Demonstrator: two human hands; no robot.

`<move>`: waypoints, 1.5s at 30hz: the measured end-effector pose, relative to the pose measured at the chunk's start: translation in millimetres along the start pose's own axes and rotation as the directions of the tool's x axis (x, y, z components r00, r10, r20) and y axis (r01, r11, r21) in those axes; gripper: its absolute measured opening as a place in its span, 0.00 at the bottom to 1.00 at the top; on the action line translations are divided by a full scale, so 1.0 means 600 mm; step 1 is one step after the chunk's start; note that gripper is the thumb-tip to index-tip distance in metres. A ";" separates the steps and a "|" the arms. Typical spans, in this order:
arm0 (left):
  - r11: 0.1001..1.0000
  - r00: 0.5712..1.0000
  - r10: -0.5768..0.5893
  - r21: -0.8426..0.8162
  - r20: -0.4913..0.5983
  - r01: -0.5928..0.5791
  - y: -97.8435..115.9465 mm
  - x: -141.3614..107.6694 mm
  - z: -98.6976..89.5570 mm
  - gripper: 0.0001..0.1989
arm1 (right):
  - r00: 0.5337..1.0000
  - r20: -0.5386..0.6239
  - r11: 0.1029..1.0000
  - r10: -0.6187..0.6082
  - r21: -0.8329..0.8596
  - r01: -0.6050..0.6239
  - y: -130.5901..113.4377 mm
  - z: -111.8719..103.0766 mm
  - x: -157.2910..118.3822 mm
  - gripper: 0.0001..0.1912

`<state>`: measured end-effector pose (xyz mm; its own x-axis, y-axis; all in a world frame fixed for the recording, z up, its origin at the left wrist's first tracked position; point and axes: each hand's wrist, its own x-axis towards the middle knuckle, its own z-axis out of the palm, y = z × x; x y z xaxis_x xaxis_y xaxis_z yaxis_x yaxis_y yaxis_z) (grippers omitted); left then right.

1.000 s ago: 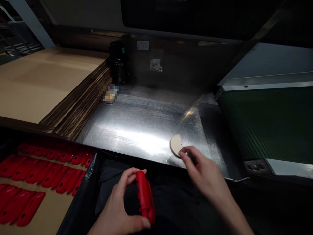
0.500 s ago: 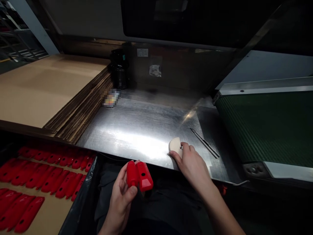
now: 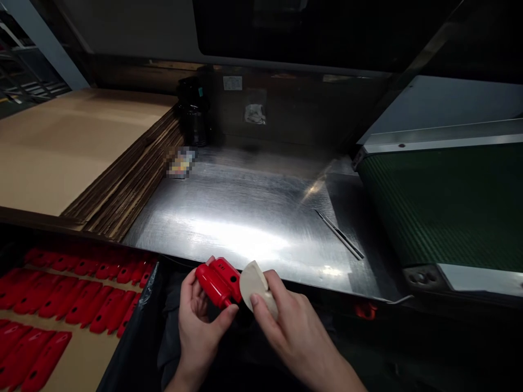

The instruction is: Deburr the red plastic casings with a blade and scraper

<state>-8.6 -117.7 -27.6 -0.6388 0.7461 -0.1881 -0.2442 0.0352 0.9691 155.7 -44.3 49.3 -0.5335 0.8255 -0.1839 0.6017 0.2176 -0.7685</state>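
My left hand point(image 3: 204, 321) is closed around two glossy red plastic parts, held side by side and tilted above my lap. One is a rounded red part point(image 3: 212, 286); the other, a flatter red part point(image 3: 225, 274), has a round dark hole and small openings. Between the fingers and thumb of my right hand point(image 3: 286, 321) is a cream half-round pad point(image 3: 254, 286) with a notch in its straight side. Its curved edge is right beside the flatter red part; whether they touch I cannot tell. Both hands are at the front edge of the metal table point(image 3: 229, 201).
A slim two-pronged metal tool point(image 3: 340, 235) lies on the table at right. Stacked cardboard sheets point(image 3: 90, 141) stand at left. Below them, a dark-lined box point(image 3: 126, 348) holds rows of red parts point(image 3: 84, 302). A green conveyor belt point(image 3: 453, 207) is on the right.
My right hand has lifted the cream pad off the table and brought it left, beside the red parts. My left hand has turned the red parts and moved slightly left.
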 end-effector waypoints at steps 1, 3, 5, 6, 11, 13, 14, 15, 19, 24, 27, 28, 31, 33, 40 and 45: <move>1.000 1.000 0.017 0.023 -0.006 -0.017 0.001 0.000 0.001 0.48 | 1.000 -0.012 1.000 -0.007 -0.019 0.007 0.000 0.006 0.002 0.14; 0.997 0.998 0.060 0.049 -0.005 -0.060 -0.001 0.001 0.000 0.48 | 0.999 -0.051 0.998 -0.019 -0.057 0.016 0.003 0.014 0.005 0.13; 0.993 0.994 0.105 0.052 0.006 -0.105 -0.003 0.004 -0.003 0.48 | 0.997 -0.063 0.996 -0.047 -0.085 0.041 0.006 0.018 0.008 0.12; 0.992 0.993 0.116 0.055 0.008 -0.116 -0.003 0.005 -0.004 0.48 | 0.996 -0.066 0.994 -0.060 -0.098 0.054 0.007 0.019 0.008 0.11; 0.994 0.998 0.068 0.083 -0.008 -0.067 0.011 0.001 0.001 0.47 | 0.994 -0.077 0.988 -0.078 -0.140 0.066 0.003 0.019 0.006 0.10; 0.996 0.999 0.053 0.069 -0.002 -0.052 0.018 -0.001 0.003 0.47 | 0.995 -0.060 0.987 -0.084 -0.141 0.075 0.002 0.019 0.006 0.09; 0.997 0.999 0.048 0.060 0.001 -0.048 0.020 -0.001 0.004 0.47 | 0.994 -0.065 0.987 -0.082 -0.144 0.072 0.001 0.019 0.006 0.08; 0.997 0.999 0.044 0.057 0.002 -0.044 0.021 -0.001 0.004 0.47 | 0.994 -0.073 0.987 -0.079 -0.147 0.068 0.001 0.020 0.005 0.08; 0.998 0.999 0.041 0.056 0.002 -0.041 0.020 0.000 0.004 0.47 | 0.991 -0.065 0.984 -0.114 -0.145 0.104 0.001 0.022 0.004 0.08; 0.997 0.998 0.057 0.049 0.005 -0.057 0.017 0.002 0.005 0.47 | 0.985 -0.110 0.982 -0.133 -0.153 0.115 -0.001 0.024 0.003 0.09; 0.997 0.999 0.048 0.053 -0.001 -0.048 0.015 0.002 0.004 0.48 | 0.985 -0.091 0.979 -0.144 -0.155 0.129 0.000 0.025 0.004 0.09; 0.997 0.999 0.044 0.056 -0.006 -0.043 0.015 0.002 0.004 0.47 | 0.984 -0.113 0.979 -0.139 -0.164 0.119 0.001 0.025 0.004 0.09; 0.997 1.000 0.021 0.076 -0.014 -0.020 0.016 0.002 0.002 0.47 | 0.983 -0.108 0.977 -0.148 -0.169 0.128 0.003 0.027 0.007 0.09; 0.996 1.000 0.014 0.083 -0.003 -0.014 0.018 0.003 0.000 0.46 | 0.983 -0.096 0.975 -0.158 -0.170 0.140 0.002 0.028 0.009 0.08; 0.997 1.000 0.023 0.078 0.002 -0.023 0.021 0.006 -0.001 0.45 | 0.982 -0.097 0.975 -0.159 -0.169 0.141 -0.004 0.026 0.011 0.07; 0.998 1.000 0.012 0.070 -0.003 -0.011 0.019 0.007 0.000 0.45 | 0.982 -0.093 0.978 -0.165 -0.148 0.150 -0.005 0.029 0.013 0.06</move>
<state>-13.8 -114.0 -17.4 -0.6434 0.7447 -0.1772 -0.1855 0.0730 0.9799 139.5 -47.8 39.3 -0.5680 0.8230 0.0028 0.5958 0.4135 -0.6885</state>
